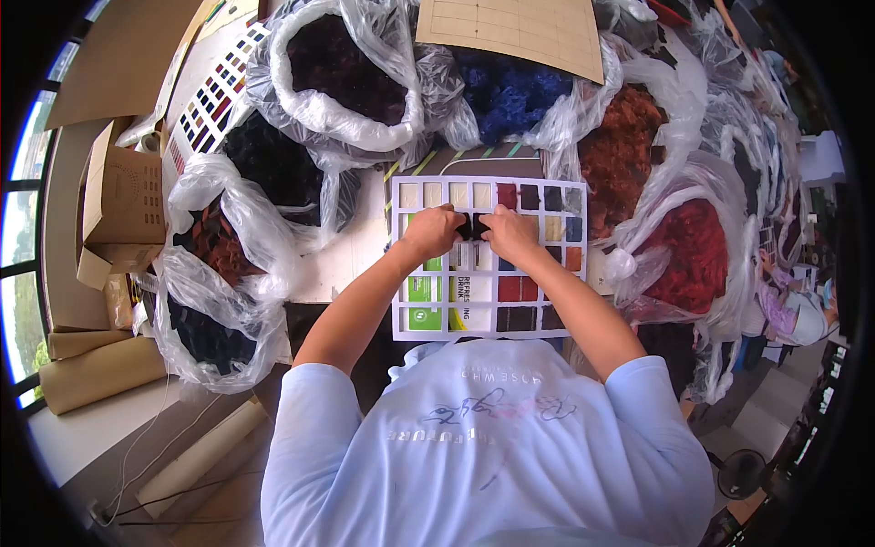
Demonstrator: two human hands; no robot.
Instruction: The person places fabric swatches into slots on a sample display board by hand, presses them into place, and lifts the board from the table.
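A white grid card with square windows lies on the table in front of me. Several windows on its right side show swatches, among them a dark red swatch. Through the left windows a green printed packet shows. Over the middle of the card, my left hand and my right hand face each other, fingers closed. Both pinch a small black fibre tuft between them. The fingertips partly hide the tuft and the windows beneath.
Open plastic bags of loose fibre ring the card: dark purple, blue, rust-orange, red and black. A brown board overhangs the blue bag. A cardboard box stands at left. Another person is at far right.
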